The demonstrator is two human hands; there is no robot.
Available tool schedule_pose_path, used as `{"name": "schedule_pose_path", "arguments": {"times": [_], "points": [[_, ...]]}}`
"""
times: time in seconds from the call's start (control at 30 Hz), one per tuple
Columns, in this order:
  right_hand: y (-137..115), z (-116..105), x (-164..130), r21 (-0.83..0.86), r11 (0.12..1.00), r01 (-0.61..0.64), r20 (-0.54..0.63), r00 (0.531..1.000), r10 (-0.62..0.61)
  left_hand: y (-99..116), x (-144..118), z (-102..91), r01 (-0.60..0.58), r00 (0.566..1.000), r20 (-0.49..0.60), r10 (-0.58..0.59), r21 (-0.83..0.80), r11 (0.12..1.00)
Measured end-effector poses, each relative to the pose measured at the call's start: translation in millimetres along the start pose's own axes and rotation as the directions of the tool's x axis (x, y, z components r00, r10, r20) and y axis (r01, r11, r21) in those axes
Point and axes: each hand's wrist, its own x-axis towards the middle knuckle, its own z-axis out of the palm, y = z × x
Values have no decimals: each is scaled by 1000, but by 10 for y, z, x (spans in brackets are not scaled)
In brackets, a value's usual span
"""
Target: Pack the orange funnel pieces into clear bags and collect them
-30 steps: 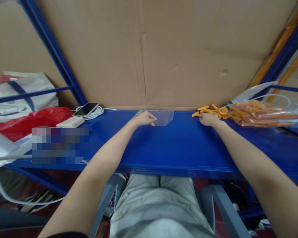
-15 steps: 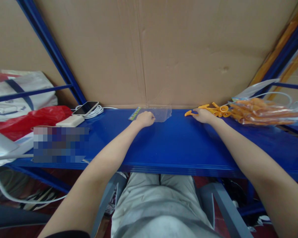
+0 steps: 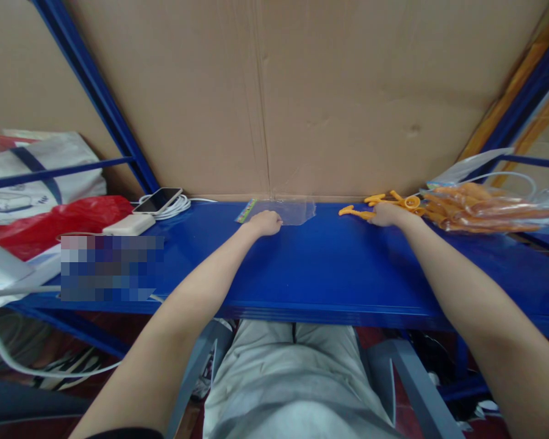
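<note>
My left hand (image 3: 266,224) is closed over a clear plastic bag (image 3: 298,212) with a colourful printed strip at its left end. The bag lies flat near the back of the blue table. Over to the right, my right hand (image 3: 386,214) grips an orange plastic piece (image 3: 348,210) whose T-shaped end points left. Its other end is hidden under my fingers. Behind and beside that hand lies a loose group of similar orange pieces (image 3: 410,202), one showing a round, flared opening.
A clear bag of orange pieces (image 3: 480,207) lies at the right. On the left are a phone (image 3: 158,200) on a coiled white cable, a white box (image 3: 129,224) and a red plastic bag (image 3: 68,219). Cardboard (image 3: 329,97) walls the back; blue posts (image 3: 91,91) flank it.
My right hand has slid right, so more of the orange piece's shaft shows. My left hand has barely moved on the bag.
</note>
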Motion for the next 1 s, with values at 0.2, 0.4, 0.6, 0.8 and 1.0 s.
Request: {"name": "schedule_pose_path", "arguments": {"times": [0.2,0.4,0.6,0.8,1.0], "points": [[-75,-56,-46,333,935,126,-263,964,-36,-27,12,2,-75,996,-46,73,-30,997],[-435,13,-119,700,652,291,-277,952,-127,-67,36,20,-110,990,-91,103,-76,991],[-377,139,-21,697,630,342,-295,938,-183,-73,41,26,-108,991,-92,102,-58,992],[-411,183,-59,745,606,278,-220,961,-170,-113,84,54,-97,990,-112,82,-135,986],[-576,210,-142,795,570,206,-131,977,-171,-140,111,81,-111,988,-122,95,-134,985]]}}
